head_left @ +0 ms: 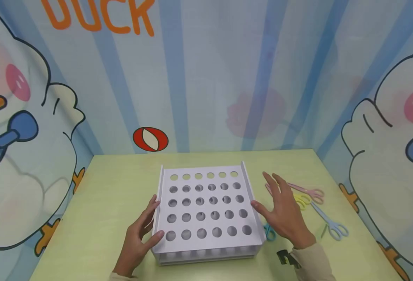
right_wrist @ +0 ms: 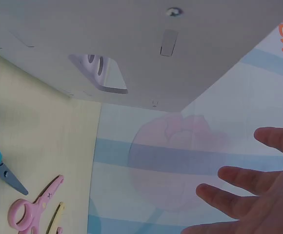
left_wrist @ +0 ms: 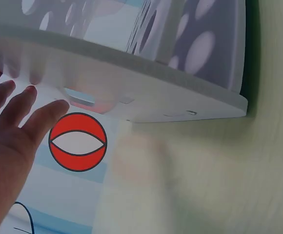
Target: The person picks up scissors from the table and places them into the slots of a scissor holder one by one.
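A white rack (head_left: 206, 207) with rows of round holes stands on the table, its holed face toward me. My left hand (head_left: 137, 234) is at its left side, thumb at the front left edge. In the left wrist view that hand's extended fingers (left_wrist: 49, 117) reach along the side panel, near a cut-out handle slot. My right hand (head_left: 285, 208) is spread beside the rack's right edge, thumb tip close to the rim and palm holding nothing. The right wrist view shows its fingers (right_wrist: 244, 180) apart, away from the right side panel (right_wrist: 102, 44).
Right of the rack lie pink scissors (head_left: 313, 193), yellow scissors (head_left: 302, 200) and light blue scissors (head_left: 334, 227). Teal scissors (head_left: 270, 233) are partly hidden by the rack's right edge. A printed curtain (head_left: 210, 78) hangs behind the pale yellow table (head_left: 97, 203).
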{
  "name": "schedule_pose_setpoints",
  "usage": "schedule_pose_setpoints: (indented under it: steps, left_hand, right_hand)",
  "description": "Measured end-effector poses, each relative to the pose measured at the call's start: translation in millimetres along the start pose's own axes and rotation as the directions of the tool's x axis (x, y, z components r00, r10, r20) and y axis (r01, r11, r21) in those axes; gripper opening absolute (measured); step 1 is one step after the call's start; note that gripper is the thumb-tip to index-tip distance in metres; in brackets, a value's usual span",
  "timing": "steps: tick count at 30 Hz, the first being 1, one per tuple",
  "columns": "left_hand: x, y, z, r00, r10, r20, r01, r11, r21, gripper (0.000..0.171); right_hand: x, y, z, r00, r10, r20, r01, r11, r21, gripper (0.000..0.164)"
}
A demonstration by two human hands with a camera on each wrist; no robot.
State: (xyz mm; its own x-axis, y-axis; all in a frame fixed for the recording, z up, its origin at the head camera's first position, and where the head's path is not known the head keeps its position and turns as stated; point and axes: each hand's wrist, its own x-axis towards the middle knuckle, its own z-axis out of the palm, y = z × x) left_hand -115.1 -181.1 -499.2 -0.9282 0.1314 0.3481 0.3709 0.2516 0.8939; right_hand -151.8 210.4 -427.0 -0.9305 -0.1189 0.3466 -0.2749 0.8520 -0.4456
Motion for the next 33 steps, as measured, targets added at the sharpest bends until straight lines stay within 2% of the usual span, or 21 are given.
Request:
schedule_pose_setpoints:
  steps: [9,13,16,21,26,33]
  left_hand:
    - [-2.6,-7.9,1.7,1.0,-0.005,0.008,0.006,0.992,-0.124,0.072]
    - [-3.2,-7.8,2.5,1.0,-0.006,0.0,0.005,0.987,-0.16,0.071]
    - [-2.6,-6.6,3.5,1.0,0.0,-0.013,-0.002,0.982,-0.191,0.071]
    - [-2.2,-5.6,4.5,1.0,0.002,-0.021,-0.007,0.976,-0.22,0.072]
    - [-2.7,-7.2,4.9,1.0,0.004,-0.022,-0.009,0.975,-0.223,0.072]
    - [-2.0,-8.1,5.5,0.999,0.017,-0.035,-0.024,0.976,-0.216,0.072]
  right_hand:
    - [-1.7,7.1,-3.3,0.999,-0.041,-0.024,0.043,0.997,0.07,0.077]
    - [-1.9,12.9,-1.8,0.994,-0.071,-0.085,0.081,0.99,0.118,0.071]
    - [-2.0,15.7,-0.2,0.978,-0.083,-0.193,0.11,0.985,0.135,0.064]
    - [-2.3,19.0,1.4,0.933,-0.043,-0.356,0.126,0.969,0.214,0.05]
    - [-3.9,22.5,2.6,0.914,-0.022,-0.405,0.153,0.943,0.294,0.044]
    - [-5.8,30.3,5.6,0.905,-0.019,-0.426,0.163,0.938,0.306,0.042]
